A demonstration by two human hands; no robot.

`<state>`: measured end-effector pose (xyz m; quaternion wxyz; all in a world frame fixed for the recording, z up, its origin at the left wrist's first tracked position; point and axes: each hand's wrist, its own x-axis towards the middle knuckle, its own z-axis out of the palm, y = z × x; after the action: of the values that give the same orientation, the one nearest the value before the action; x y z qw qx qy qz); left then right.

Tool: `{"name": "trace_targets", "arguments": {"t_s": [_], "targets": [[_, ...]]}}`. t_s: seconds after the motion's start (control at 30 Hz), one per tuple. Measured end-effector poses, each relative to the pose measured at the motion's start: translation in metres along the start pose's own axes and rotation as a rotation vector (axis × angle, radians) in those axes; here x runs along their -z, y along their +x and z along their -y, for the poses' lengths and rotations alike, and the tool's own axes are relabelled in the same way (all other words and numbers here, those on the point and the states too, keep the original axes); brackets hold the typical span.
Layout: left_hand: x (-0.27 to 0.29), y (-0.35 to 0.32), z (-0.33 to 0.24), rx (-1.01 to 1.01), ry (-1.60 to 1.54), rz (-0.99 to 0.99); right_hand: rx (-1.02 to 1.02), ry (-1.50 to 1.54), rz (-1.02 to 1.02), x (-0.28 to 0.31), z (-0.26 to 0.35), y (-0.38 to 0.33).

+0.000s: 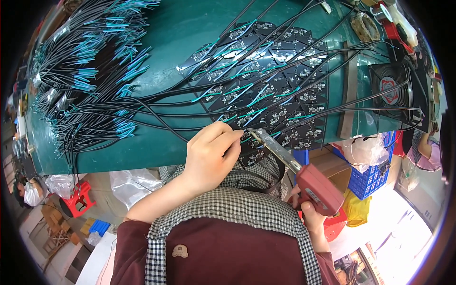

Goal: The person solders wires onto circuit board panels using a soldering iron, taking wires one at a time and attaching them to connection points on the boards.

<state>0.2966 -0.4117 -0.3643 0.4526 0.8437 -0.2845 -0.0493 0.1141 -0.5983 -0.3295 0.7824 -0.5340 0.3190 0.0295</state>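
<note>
My left hand (209, 152) is closed in a pinch at the near edge of a panel of black circuit boards (285, 107). A thin wire end seems to be between its thumb and forefinger, mostly hidden by the fingers. My right hand (311, 213) is wrapped round the grip of a red soldering gun (320, 187). The gun's metal barrel points up and left, and its tip almost meets my left fingertips over a board. Black cables (166, 114) with teal and light-blue wire ends lie across the boards, several of them reaching their pads.
A thick bundle of black cables (95, 85) covers the left of the green table (166, 42). At the right stand a fan (392, 88), a dark bar (350, 95) and a solder spool (381, 13). A blue crate (368, 178) and a red stool (80, 199) are below the table.
</note>
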Motion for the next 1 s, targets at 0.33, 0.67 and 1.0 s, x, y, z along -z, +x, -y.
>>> {"name": "trace_targets", "arguments": {"t_s": [0.33,0.67,1.0], "targets": [[-0.003,-0.002,0.002,-0.051,0.037,-0.012,0.024,-0.164,-0.008,0.018,-0.02,-0.002],[-0.001,-0.002,0.0,-0.049,0.061,-0.026,0.037,0.034,-0.051,0.008,-0.015,-0.004],[0.045,0.027,0.024,-0.137,0.442,-0.206,0.169,-0.038,-0.169,0.012,-0.014,0.0]]}}
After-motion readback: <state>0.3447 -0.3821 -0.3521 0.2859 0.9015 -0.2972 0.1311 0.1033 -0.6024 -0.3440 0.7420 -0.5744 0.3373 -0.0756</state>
